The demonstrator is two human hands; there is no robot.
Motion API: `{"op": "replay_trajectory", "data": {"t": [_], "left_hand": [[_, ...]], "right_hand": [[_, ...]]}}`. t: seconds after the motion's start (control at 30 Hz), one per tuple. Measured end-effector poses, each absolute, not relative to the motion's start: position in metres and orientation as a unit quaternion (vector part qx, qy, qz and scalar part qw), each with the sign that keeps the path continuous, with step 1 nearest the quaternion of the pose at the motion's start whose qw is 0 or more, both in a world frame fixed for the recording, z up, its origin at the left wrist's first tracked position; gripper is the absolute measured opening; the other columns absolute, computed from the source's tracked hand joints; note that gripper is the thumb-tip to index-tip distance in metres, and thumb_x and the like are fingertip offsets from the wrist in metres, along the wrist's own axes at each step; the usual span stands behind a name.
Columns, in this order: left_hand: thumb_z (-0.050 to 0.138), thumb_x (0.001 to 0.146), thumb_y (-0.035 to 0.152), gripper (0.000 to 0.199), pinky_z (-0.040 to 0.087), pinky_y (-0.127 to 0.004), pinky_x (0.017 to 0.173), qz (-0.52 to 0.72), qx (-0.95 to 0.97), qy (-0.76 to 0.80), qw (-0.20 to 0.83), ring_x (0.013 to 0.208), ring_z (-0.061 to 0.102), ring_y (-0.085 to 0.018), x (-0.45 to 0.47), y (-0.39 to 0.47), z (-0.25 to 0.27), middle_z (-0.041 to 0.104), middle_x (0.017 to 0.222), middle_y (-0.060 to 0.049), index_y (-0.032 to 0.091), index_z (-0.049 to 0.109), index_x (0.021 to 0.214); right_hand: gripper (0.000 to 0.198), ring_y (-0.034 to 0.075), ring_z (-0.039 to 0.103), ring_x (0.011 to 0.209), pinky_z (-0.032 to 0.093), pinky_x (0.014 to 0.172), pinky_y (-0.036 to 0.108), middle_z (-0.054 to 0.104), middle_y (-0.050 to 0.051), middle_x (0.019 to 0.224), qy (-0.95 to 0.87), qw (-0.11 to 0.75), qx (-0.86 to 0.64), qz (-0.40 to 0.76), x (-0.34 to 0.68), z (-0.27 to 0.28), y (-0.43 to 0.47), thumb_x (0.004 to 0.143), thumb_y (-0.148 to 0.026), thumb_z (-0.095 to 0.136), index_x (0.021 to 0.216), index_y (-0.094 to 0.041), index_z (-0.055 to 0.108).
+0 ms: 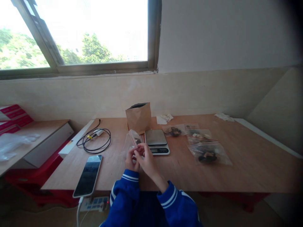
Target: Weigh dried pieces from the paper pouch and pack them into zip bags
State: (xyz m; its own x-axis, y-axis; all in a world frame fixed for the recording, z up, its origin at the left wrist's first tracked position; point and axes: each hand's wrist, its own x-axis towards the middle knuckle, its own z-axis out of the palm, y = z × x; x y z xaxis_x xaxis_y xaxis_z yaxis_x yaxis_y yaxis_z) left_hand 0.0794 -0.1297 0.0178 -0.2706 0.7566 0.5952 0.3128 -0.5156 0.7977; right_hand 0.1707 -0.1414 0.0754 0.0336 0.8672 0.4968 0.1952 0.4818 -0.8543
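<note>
Close together at the middle of the table, both hands pinch the red-striped top of a clear zip bag [129,141]. My left hand [131,160] is closed on the bag's near end. Thumb and fingers of my right hand [146,159] press on the zip strip from the right. Something dark shows inside the bag, too small to make out. Just beyond my right hand stands a white digital scale [156,137] with a bare metal plate; its display digits are not readable. Behind the bag a brown paper pouch [139,118] stands upright with its top open.
Several zip bags [208,153] with dark and pale dried pieces lie right of the scale. A phone [88,176] lies at the left front edge, a coiled black cable [94,142] behind it. White crumpled paper [165,118] lies by the wall. A power strip [94,204] is below the edge.
</note>
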Motion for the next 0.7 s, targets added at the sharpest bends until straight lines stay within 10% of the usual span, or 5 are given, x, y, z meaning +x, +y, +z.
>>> {"op": "replay_trajectory", "data": {"t": [0.33,0.7], "left_hand": [[0.04,0.09,0.048,0.04,0.05,-0.027,0.059,0.616,0.626,0.408,0.25,0.077,0.064,-0.018,0.074,-0.134,0.021,0.065,0.098,-0.01,0.017,0.052,0.111],[0.042,0.089,0.048,0.033,0.04,-0.026,0.05,0.635,0.569,0.482,0.201,0.048,0.049,-0.012,0.072,-0.133,0.017,0.053,0.056,0.002,0.019,0.052,0.075]], "right_hand": [[0.011,0.015,0.057,0.07,0.045,0.063,0.026,0.062,0.002,0.079,-0.639,0.564,-0.458,0.253,0.188,0.087,-0.144,0.087,-0.024,0.051,0.084,-0.021,0.062],[0.01,0.017,0.056,0.066,0.041,0.064,0.027,0.062,0.0,0.072,-0.725,0.475,-0.459,0.195,0.189,0.091,-0.156,0.083,-0.021,0.053,0.075,-0.023,0.059]]}}
